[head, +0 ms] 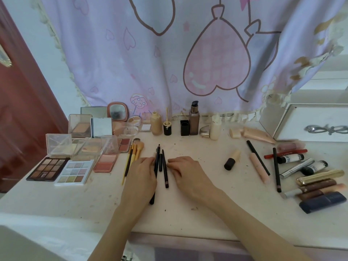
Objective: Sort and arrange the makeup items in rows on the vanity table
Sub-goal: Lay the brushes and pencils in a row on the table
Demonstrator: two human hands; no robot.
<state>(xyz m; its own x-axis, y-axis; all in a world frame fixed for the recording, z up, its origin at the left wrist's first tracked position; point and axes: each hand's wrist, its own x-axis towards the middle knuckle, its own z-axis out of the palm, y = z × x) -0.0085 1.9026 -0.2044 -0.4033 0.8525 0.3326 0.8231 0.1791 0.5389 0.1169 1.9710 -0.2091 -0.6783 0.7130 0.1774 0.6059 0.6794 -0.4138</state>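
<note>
my left hand (140,175) and right hand (185,171) flank the pencils (161,163) mid-worktop (207,200), fingers loosely bent against them, neither grip closed round one. best to nudge the tips level and shafts parallel, with light pressure so none rolls. the pale top looks stained and gritty; a lilac curtain (150,63) hangs behind.

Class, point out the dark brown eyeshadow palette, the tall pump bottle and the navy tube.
Dark brown eyeshadow palette (48,168): head view, middle pans.
Tall brown pump bottle (194,123): head view, body.
Navy blue tube (322,202): head view, mid-barrel.
</note>
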